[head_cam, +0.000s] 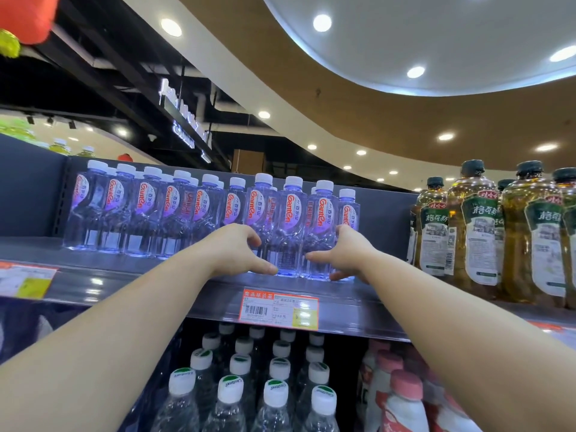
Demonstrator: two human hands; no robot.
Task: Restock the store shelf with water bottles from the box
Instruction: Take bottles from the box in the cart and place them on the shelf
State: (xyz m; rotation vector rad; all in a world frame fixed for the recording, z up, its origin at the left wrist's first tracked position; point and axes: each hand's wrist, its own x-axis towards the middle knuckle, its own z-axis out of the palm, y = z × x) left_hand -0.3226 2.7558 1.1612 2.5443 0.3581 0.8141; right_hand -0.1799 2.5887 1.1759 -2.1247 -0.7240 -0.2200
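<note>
A row of clear water bottles (146, 210) with white caps and red-and-purple labels stands on the dark top shelf (124, 275). At the row's right end, my left hand (237, 251) curls its fingers and thumb round one bottle (261, 207). My right hand (346, 251) grips another bottle (322, 213), thumb on its front and fingers round its right side. One bottle (291, 219) stands between the two hands. The box is not in view.
Amber tea bottles (480, 232) with green labels stand on the same shelf to the right, a gap away from the water. An orange price tag (279, 308) hangs on the shelf edge. Below are white-capped water bottles (274, 397) and pink-capped drinks (405, 400).
</note>
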